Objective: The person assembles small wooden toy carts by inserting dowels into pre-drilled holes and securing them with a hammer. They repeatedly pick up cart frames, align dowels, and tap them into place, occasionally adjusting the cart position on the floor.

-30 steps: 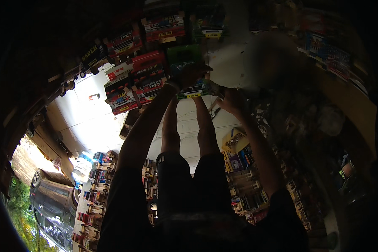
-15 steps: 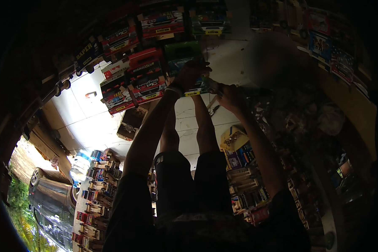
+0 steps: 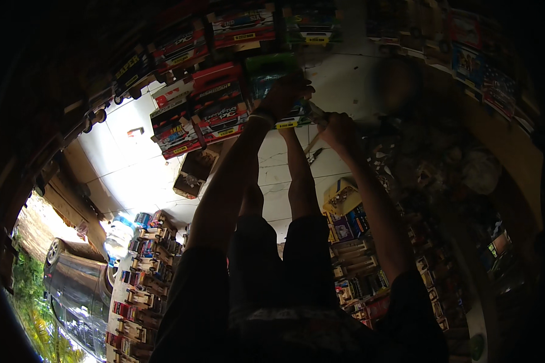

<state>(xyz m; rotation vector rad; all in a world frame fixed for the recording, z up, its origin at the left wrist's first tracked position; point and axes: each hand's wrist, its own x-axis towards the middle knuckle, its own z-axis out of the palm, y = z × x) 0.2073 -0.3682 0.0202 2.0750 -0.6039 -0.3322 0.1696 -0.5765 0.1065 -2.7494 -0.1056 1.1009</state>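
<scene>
My left hand (image 3: 286,95) is at the side of a green toy truck (image 3: 271,63), its fingers bent against the front panel and partly lost in shadow. My right hand (image 3: 339,129) closes on a short greyish hand tool (image 3: 315,112); its exact kind is too dark to make out. The tool's tip is at the right side of the green truck, near the left fingers. A red toy truck (image 3: 219,103) with a printed front panel stands to the left of the green one, and another red-and-black toy truck (image 3: 177,132) is beside that.
More toy trucks (image 3: 242,25) line the far side. A wooden box (image 3: 194,172) with small bits sits on the tiled floor (image 3: 127,163). A yellow container (image 3: 341,196) is right of my legs, near rows of small toy trucks (image 3: 140,281). Plastic bags (image 3: 481,172) lie at right; a car (image 3: 75,296) is outside.
The view has shifted slightly, so most things appear a little farther right. My hands stay at the green truck; the tool has tilted, its tip now higher beside the left fingers.
</scene>
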